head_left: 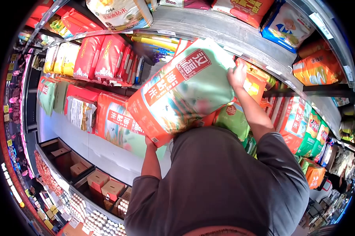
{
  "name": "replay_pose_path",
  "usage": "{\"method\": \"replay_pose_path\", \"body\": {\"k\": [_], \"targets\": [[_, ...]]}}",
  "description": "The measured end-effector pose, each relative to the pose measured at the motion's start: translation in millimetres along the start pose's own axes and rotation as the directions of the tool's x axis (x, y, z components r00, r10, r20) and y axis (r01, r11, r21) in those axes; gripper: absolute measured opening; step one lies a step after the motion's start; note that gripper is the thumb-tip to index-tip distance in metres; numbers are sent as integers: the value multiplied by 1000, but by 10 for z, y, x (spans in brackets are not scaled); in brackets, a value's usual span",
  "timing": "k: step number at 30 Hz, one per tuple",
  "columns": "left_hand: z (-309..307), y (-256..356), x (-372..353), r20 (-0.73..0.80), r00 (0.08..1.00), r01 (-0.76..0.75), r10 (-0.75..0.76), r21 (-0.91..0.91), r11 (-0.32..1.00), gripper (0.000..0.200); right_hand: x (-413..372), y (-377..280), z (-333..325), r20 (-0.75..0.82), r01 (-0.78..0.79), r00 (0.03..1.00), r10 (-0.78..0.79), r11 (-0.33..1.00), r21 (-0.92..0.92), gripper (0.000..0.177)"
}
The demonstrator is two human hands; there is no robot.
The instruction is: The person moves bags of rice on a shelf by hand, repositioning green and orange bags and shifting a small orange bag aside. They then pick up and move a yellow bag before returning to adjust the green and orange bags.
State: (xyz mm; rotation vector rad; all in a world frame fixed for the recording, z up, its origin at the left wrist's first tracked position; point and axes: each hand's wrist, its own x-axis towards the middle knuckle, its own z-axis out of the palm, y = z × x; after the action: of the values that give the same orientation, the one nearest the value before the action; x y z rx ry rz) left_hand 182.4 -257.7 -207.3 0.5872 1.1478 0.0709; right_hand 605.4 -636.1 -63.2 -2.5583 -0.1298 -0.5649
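Note:
A large bag of rice, pale green and orange-red with a red label, is held up at a tilt in front of my body. My right hand is closed on its upper right corner, fingers curled over the edge. At the lower left corner, my left hand grips the bag from below, with most of its fingers hidden behind it. Beneath and left of the held bag, a similar rice bag lies on the lower display. A green bag shows under my right forearm.
Red packs and yellow-white bags line the shelf at left. Above runs a grey shelf carrying more bags, including a blue-white one. Cardboard boxes and trays of eggs stand at lower left.

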Motion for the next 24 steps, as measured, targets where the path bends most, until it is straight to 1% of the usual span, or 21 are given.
{"method": "replay_pose_path", "body": {"k": [1, 2, 3, 4, 5, 6, 7, 8, 10, 11, 12, 13, 14, 15, 17, 18, 20, 21, 22, 23, 24], "targets": [[-70, -59, 44, -13, 1000, -18, 18, 21, 1000, 55, -33, 162, 10, 98, -107, 989, 110, 994, -32, 53], [-157, -106, 73, -27, 999, -34, 36, 47, 998, 53, -70, 318, 29, 193, -212, 956, 223, 974, -75, 53], [-103, -106, -50, -37, 999, -38, 40, 46, 998, 53, -26, 382, -51, 473, -458, 795, 379, 887, 59, 56], [41, -104, -248, -119, 993, 15, -12, 24, 1000, 51, -62, 776, 241, 584, -486, 710, 393, 874, 3, 52], [158, -137, -398, -202, 977, 67, -66, -6, 998, 49, -78, 1155, 474, 695, -356, 660, 284, 933, -43, 52], [153, -224, -400, -219, 974, 63, -64, -13, 998, 49, -114, 1346, 619, 797, -212, 578, 177, 975, -63, 53], [77, -335, -355, -167, 983, 50, -82, -188, 981, 50, -172, 1154, 342, 777, -387, 584, 234, 922, 12, 58], [-10, -422, -314, -114, 990, 39, -84, -356, 934, 51, -228, 1145, 312, 765, -588, 567, 306, 800, 116, 69], [18, -547, -302, -102, 989, 17, -109, -653, 758, 56, -254, 1139, 231, 784, -638, 512, 350, 766, 75, 70], [225, -529, -450, -50, 995, 31, -87, -675, 737, 59, -296, 1173, 264, 762, -653, 523, 383, 754, 69, 68], [501, -452, -658, 4, 998, 49, -64, -698, 715, 63, -300, 1030, 117, 756, -700, 536, 376, 698, 150, 66], [634, -404, -729, -5, 998, 44, -66, -701, 712, 63, -307, 1005, 87, 757, -728, 524, 391, 667, 160, 64], [731, -349, -768, 60, 998, 57, -23, -668, 742, 65, -319, 968, 81, 756, -753, 515, 404, 635, 174, 63], [771, -322, -773, 125, 992, 64, 20, -633, 771, 67, -314, 1026, 116, 761, -751, 513, 398, 636, 174, 63], [781, -379, -766, 95, 994, 19, 59, -667, 745, 68, -301, 1208, 262, 788, -666, 521, 329, 734, 134, 61], [749, -385, -748, 71, 993, -15, 90, -695, 719, 68, -310, 1112, 234, 793, -663, 517, 321, 737, 134, 61], [554, -401, -633, 66, 996, 1, 61, -681, 732, 66, -344, 855, -24, 731, -678, 570, 374, 717, 163, 57], [492, -396, -585, 81, 996, 35, 26, -667, 744, 65, -386, 745, -81, 680, -709, 592, 434, 682, 182, 55], [454, -382, -561, 96, 995, 70, -9, -654, 754, 64, -446, 695, -63, 619, -731, 629, 470, 629, 265, 54], [340, -382, -496, 122, 992, 100, -25, -658, 747, 63, -474, 633, -116, 638, -773, 605, 475, 543, 329, 54], [288, -369, -488, 115, 993, 96, -26, -667, 739, 63, -513, 554, -179, 660, -807, 581, 477, 448, 386, 54]]}}
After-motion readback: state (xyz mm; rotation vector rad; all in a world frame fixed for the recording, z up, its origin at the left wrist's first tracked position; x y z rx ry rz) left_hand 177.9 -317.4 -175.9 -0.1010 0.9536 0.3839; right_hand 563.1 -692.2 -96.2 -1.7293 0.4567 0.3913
